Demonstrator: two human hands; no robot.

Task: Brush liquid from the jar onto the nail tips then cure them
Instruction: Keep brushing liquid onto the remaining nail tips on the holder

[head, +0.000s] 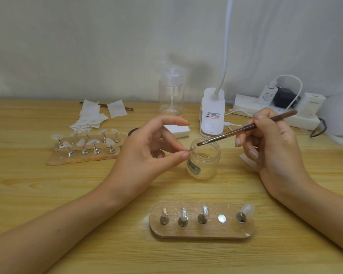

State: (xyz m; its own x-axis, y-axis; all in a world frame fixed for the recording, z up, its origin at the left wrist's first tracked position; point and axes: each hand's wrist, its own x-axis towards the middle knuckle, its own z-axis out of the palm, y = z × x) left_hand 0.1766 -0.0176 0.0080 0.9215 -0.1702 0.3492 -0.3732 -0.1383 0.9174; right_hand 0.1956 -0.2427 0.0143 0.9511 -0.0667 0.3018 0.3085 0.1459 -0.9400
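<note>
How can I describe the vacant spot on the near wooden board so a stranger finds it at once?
Look at the oval wooden board lying nearest the camera on the table. Five spots run along it; the fourth from the left is a flat, shiny metal disc. Unlike its four neighbours, no upright holder stands on it.

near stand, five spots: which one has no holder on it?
The fourth spot from the left on the near stand. Only a bare shiny disc shows there, while the other four spots each carry a metal holder.
</note>
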